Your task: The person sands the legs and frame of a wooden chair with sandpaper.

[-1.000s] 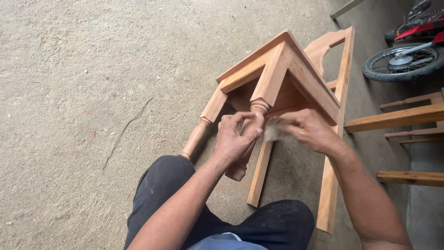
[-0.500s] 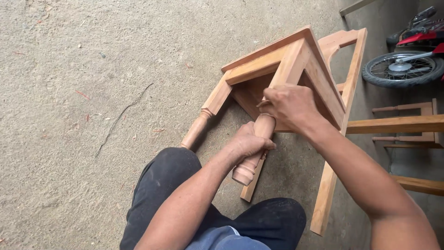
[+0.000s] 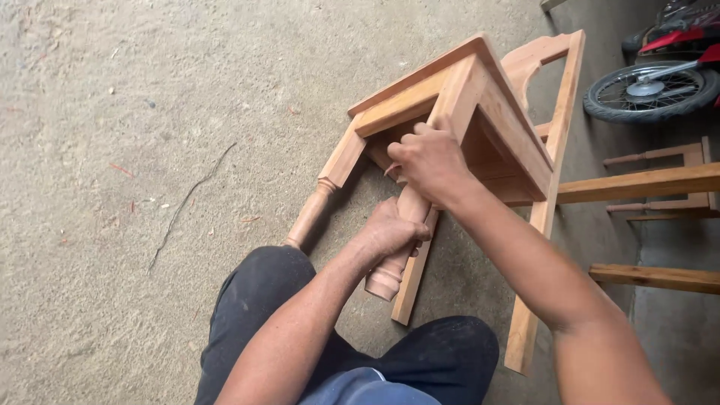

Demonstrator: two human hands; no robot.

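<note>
On the concrete floor (image 3: pixel 112 112), between the person's knees, lies an unfinished wooden chair (image 3: pixel 480 112), tipped over with its seat frame raised and its legs pointing back toward the person. It is bare, pale timber, stiff and solid by the look of it, probably of moderate weight and unlikely to flex or dent under a hand. The raw surface seems dry and grippy rather than slick. The turned leg (image 3: pixel 394 255) nearest the body offers the best hold: its rounded, swelling profile fits a closed palm, while the square rails of the seat frame would give a firmer brace for lifting or turning the whole piece.

The left hand (image 3: pixel 390 231) is clenched around that turned leg at its middle, fingers wrapped over the top, forearm running up from the lap in a straight line. The right hand (image 3: pixel 429 161) reaches farther forward, to where the leg meets the seat frame; its fingers are curled and pressed against the wood, the wrist bent down and the elbow out to the side. Whether anything is pinched in its grip I cannot tell, since the knuckles hide the palm.

A second turned leg (image 3: pixel 311 214) rests on the floor to the left. A motorbike wheel (image 3: pixel 649 90) and other wooden frames (image 3: pixel 645 184) stand at the right.
</note>
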